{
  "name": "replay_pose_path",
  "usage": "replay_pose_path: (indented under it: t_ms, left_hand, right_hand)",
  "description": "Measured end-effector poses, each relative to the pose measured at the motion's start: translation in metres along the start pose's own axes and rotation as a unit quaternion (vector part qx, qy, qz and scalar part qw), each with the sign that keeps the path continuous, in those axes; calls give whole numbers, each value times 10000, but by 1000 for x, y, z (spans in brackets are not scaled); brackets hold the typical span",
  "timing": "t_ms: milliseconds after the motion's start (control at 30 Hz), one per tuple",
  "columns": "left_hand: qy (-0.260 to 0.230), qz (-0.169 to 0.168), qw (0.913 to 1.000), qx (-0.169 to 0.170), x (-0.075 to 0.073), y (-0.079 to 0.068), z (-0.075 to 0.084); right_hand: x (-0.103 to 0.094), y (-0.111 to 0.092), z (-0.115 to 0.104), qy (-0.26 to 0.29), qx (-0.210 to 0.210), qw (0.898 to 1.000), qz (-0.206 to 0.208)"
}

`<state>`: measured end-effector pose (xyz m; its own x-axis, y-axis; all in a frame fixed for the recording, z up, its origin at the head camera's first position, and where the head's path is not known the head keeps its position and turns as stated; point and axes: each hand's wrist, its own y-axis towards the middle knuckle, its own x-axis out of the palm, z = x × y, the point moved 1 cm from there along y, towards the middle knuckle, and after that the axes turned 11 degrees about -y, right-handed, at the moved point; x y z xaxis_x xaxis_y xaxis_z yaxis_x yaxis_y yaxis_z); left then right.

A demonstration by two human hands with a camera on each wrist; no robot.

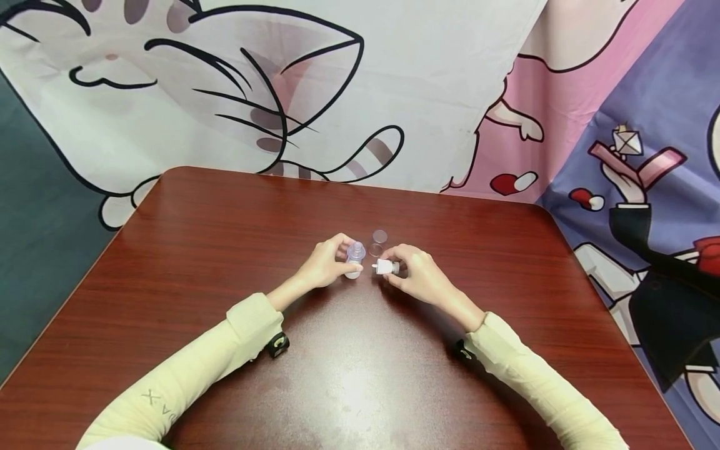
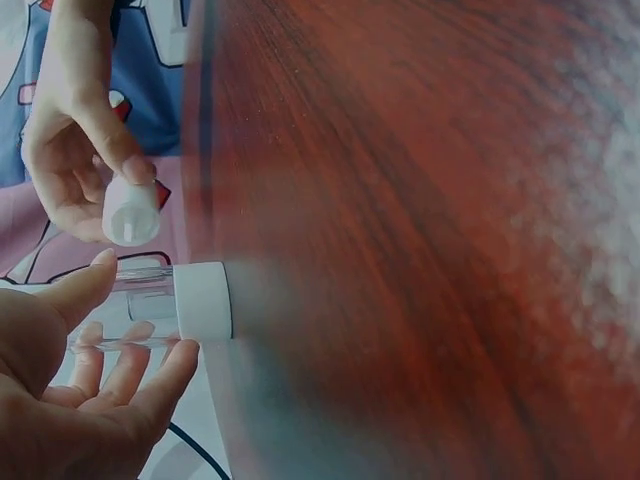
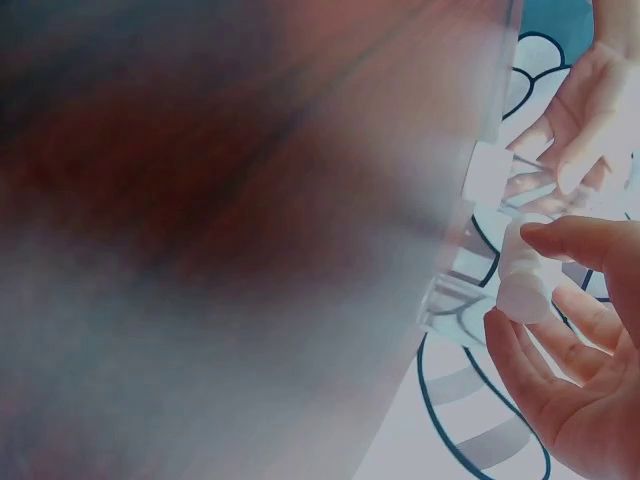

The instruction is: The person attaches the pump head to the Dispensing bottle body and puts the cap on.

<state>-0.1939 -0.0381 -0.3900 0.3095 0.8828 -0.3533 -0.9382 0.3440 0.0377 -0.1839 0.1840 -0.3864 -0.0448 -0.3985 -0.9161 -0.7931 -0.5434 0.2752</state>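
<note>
My left hand (image 1: 326, 262) grips a small clear bottle (image 1: 355, 252) with a white base (image 2: 204, 301). The bottle stands upright at the table, thumb on one side and fingers round the other. To its right, my right hand (image 1: 419, 272) pinches a white pump head (image 1: 385, 267) between thumb and fingers. This piece lies sideways in the grasp, its thin nozzle pointing left toward the bottle, a small gap between them. Just behind both hands stands a clear cap (image 1: 379, 237), also seen as a see-through cylinder (image 3: 456, 306) in the right wrist view.
The brown wooden table (image 1: 236, 219) spreads around both hands, with glare on its near part. A cloth backdrop (image 1: 439, 81) with cartoon figures hangs behind the far edge and down the right side.
</note>
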Motion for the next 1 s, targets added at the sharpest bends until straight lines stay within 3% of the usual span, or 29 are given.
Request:
replay_pose_path:
  t_ms: [1000]
  left_hand:
    - [-20, -31, 10000, -43, -1, 0, 0]
  right_hand:
    - [-7, 4, -9, 158, -192, 9990, 364]
